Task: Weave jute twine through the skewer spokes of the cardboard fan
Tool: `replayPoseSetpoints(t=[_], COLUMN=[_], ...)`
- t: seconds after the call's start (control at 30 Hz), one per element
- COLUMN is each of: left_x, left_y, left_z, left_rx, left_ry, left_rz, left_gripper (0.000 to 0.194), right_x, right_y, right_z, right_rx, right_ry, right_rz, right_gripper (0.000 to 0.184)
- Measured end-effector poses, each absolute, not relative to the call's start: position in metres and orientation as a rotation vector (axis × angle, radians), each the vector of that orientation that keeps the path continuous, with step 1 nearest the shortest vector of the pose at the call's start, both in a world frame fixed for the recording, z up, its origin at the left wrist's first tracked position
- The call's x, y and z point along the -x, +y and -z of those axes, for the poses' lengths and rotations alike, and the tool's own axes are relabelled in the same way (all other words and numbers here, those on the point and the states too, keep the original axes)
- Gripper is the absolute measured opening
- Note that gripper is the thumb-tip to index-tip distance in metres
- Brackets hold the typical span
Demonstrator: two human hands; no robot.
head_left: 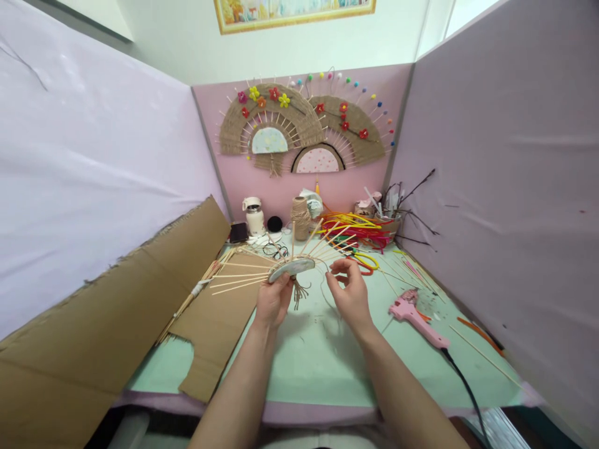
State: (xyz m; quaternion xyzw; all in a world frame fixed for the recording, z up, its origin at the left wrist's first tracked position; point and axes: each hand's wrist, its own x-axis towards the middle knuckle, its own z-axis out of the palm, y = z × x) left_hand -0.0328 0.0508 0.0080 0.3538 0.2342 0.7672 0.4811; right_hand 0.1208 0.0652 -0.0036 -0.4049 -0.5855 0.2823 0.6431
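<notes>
My left hand (275, 298) grips a small fan frame by its half-round base (292, 269), thumb in front. Thin wooden sticks (243, 275) spread out from the base's curved edge to the left, up and right. A twine tassel (299, 293) hangs below the base. Just right of the frame, my right hand (349, 290) is closed in a pinch on a thin strand of twine (322, 284), which runs from the frame and trails down toward the table.
A pink glue gun (416, 317) with a black cord lies at right. Yellow-handled scissors (366, 259), a twine spool (301, 218) and coloured pipe cleaners (355, 226) sit behind. Cardboard (210, 330) covers the left side. Two finished fans (299, 118) hang on the pink back panel.
</notes>
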Motion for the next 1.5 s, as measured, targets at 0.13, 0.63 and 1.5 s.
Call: replayPoseSetpoints(t=[0.13,0.63,1.5], left_x=[0.035,0.047,0.042], left_y=[0.051,0.061,0.057], left_z=[-0.009,0.005,0.001], left_rx=[-0.833,-0.802,-0.862], left_ry=[0.523,0.616,0.545], left_rz=[-1.833,-1.889,-1.768], left_gripper=[0.022,0.024,0.019], right_x=[-0.124,-0.135,-0.171], right_y=[0.068,0.067,0.068], right_z=[0.003,-0.017,-0.030], right_rx=[0.887,0.564,0.290], right_ry=[-1.350,-0.896,-0.718], right_rz=[-0.915,-1.545,-1.278], right_gripper=[0.022,0.029,0.027])
